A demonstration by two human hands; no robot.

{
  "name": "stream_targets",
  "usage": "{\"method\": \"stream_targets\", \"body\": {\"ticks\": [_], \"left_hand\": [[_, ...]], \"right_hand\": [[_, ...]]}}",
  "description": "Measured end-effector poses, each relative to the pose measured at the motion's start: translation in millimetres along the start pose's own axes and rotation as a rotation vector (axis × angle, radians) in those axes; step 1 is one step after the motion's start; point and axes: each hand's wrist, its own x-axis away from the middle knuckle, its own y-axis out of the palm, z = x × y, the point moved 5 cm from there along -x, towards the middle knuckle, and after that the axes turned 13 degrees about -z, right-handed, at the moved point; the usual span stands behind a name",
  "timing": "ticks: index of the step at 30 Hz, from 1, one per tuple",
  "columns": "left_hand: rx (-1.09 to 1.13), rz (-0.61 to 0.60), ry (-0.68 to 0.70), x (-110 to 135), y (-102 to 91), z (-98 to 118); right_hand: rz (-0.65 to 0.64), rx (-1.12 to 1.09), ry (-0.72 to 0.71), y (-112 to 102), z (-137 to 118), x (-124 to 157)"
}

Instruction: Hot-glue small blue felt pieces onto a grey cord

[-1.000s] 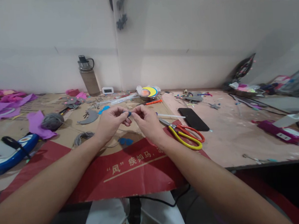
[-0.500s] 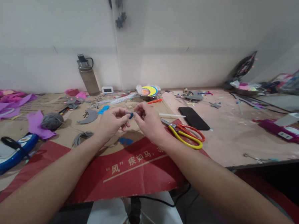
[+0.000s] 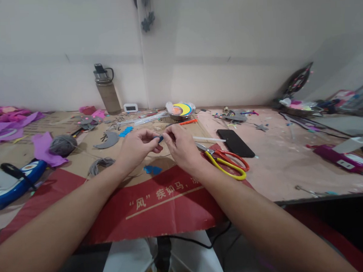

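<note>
A small dark blue piece (image 3: 161,139), too small to make out fully, is pinched in the fingertips of my left hand (image 3: 138,148). My right hand (image 3: 180,147) meets it from the other side, thumb and fingers closed at its edge. Both hands are raised over the cardboard (image 3: 170,213). Beneath them lie bright blue cut pieces (image 3: 153,170). To the left of my left hand are a grey crescent moon (image 3: 108,140), another blue piece (image 3: 126,132) and a loose coil of grey yarn (image 3: 100,166). Scissors (image 3: 225,162) with red and yellow handles rest beside my right wrist.
A black phone (image 3: 235,143) and a white stick (image 3: 209,139) lie on the right. Glue guns, one blue (image 3: 18,187) and one purple (image 3: 343,158), sit at either side. Behind stand a bottle (image 3: 108,93), small clock (image 3: 130,108) and bowl (image 3: 180,116). A yarn ball (image 3: 62,145) is left.
The fingers of my right hand have turned slightly and closed in more around the blue piece, which has tilted and shifted a little. The things on the table stay put.
</note>
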Motion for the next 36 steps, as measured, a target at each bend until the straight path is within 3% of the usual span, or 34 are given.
{"method": "stream_targets", "body": {"ticks": [8,18,26,32,36], "left_hand": [[0.074,-0.034,0.010,0.6,3.8,2.9],[0.146,0.079,-0.017,4.1,4.9,10.2],[0.236,0.123,0.048,3.2,0.4,8.0],[0.219,0.192,0.081,-2.7,-13.7,-2.3],[0.315,0.325,0.136,-7.5,-38.1,-5.6]], "right_hand": [[0.010,0.019,-0.018,0.2,-4.2,0.2],[0.029,-0.041,0.066,2.0,-4.8,2.4],[-0.016,-0.163,0.106,4.0,-5.3,2.2],[-0.121,-0.210,0.020,13.7,-8.1,2.8],[-0.255,-0.087,-0.107,28.4,-17.9,6.9]]}}
